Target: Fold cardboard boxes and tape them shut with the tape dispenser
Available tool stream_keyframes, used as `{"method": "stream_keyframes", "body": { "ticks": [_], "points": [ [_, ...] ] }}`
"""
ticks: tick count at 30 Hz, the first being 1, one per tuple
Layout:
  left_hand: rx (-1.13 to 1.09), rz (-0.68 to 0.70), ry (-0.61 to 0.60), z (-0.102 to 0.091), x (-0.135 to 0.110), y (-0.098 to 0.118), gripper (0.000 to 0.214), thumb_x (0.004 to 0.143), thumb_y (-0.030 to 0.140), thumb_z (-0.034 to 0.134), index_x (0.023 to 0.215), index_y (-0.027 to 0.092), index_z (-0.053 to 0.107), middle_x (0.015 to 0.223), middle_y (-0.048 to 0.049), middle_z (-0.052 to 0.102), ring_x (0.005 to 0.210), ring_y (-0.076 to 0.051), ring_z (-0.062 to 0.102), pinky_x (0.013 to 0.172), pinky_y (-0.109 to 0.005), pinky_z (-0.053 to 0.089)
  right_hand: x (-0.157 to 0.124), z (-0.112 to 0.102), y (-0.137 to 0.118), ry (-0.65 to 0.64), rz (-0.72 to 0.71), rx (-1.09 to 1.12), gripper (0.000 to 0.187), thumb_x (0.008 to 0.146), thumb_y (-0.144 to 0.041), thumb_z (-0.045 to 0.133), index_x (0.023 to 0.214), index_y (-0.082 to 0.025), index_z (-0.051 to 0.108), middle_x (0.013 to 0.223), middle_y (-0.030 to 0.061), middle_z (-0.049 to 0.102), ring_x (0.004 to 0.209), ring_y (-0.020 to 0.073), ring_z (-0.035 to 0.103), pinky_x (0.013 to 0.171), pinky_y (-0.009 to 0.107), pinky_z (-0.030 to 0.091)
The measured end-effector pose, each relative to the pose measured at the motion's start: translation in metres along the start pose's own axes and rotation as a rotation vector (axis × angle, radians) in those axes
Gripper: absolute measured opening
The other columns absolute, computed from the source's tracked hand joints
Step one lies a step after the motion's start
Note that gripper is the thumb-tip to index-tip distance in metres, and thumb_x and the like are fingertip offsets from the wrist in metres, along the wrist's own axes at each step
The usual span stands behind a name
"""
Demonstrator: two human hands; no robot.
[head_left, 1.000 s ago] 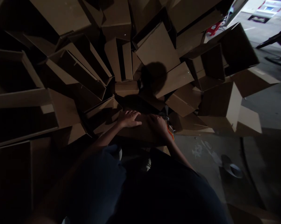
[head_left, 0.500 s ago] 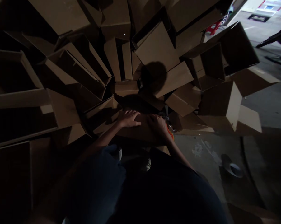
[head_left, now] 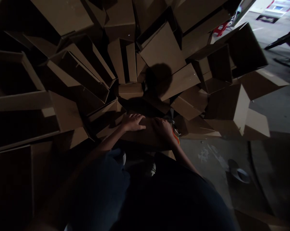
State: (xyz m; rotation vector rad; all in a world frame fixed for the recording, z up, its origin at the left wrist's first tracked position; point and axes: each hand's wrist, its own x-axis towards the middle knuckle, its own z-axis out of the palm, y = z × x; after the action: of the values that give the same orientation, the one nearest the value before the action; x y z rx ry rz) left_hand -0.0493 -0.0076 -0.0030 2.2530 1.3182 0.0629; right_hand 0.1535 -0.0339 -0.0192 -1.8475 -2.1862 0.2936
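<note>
A closed brown cardboard box [head_left: 141, 136] lies low in front of my legs, partly in shadow. My left hand [head_left: 133, 123] rests palm down on its left part, fingers stretched and thumb pointing right. On the right part of the same box lies my right hand [head_left: 163, 127], its fingers bent a little toward the far edge. An orange-edged tool with shiny metal parts [head_left: 176, 138] shows just beyond my right wrist; most of it is hidden, so its kind is unclear.
Many open cardboard boxes [head_left: 164, 48] are heaped ahead and to the left [head_left: 17, 101]. On the concrete floor at right lie a pale roll [head_left: 242, 175] and a dark cable [head_left: 250, 160]. A red object [head_left: 220, 29] stands beyond the heap.
</note>
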Motion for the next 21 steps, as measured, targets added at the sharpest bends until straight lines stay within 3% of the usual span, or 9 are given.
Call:
{"method": "stream_keyframes", "body": {
  "ticks": [5, 21],
  "points": [
    [0.003, 0.020, 0.049, 0.0052, 0.0014, -0.0037, 0.051, 0.085, 0.043, 0.059, 0.133, 0.026, 0.051, 0.142, -0.0052, 0.057, 0.138, -0.029, 0.046, 0.120, -0.047, 0.027, 0.0006, -0.0008, -0.0002, -0.016, -0.002, 0.019, 0.037, 0.104, -0.034, 0.040, 0.112, -0.022, 0.075, 0.112, 0.0060, 0.076, 0.100, 0.0220, 0.071, 0.076, 0.028, 0.043],
    [-0.003, 0.014, -0.001, -0.0006, 0.0009, -0.0008, 0.047, 0.085, 0.039, 0.058, 0.130, 0.026, 0.052, 0.142, -0.0058, 0.056, 0.139, -0.029, 0.044, 0.121, -0.049, 0.025, 0.0001, -0.0021, -0.0024, -0.023, 0.024, -0.006, 0.037, 0.105, -0.033, 0.040, 0.105, -0.023, 0.075, 0.109, 0.0065, 0.076, 0.099, 0.0218, 0.071, 0.075, 0.028, 0.043]
  ]
}}
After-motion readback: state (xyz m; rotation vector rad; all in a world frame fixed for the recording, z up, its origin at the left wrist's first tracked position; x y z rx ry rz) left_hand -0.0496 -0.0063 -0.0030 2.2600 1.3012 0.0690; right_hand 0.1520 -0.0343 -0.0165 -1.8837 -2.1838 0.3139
